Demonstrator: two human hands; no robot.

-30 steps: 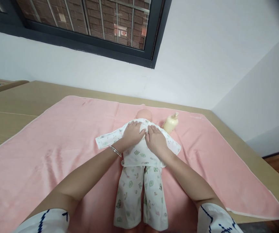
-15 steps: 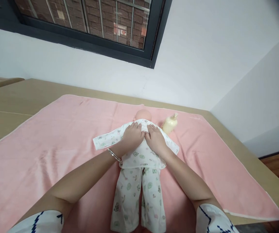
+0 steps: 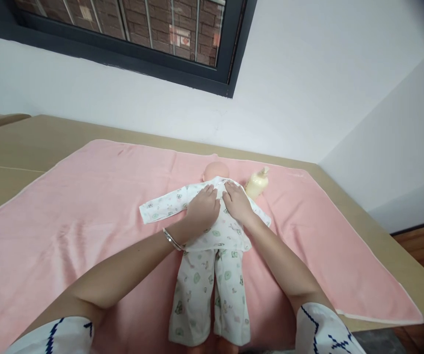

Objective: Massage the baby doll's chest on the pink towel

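A baby doll lies stretched out on a pink blanket, its bald head toward the wall. It wears a white printed top and matching trousers. My left hand rests flat on the left part of the top, fingers extended toward the doll's head. On the right part of the top lies my right hand, also flat with fingers stretched out. One sleeve reaches out to the left; the other is partly behind my right wrist. The doll's face is not visible.
A cream-coloured pump bottle lies tilted on the blanket, right of the doll's head. Under the blanket is a wooden table. A white wall with a dark-framed window rises behind it.
The whole view has shifted slightly. My right hand has moved slightly on the top, while my left hand stays nearly in place; both remain flat on the doll.
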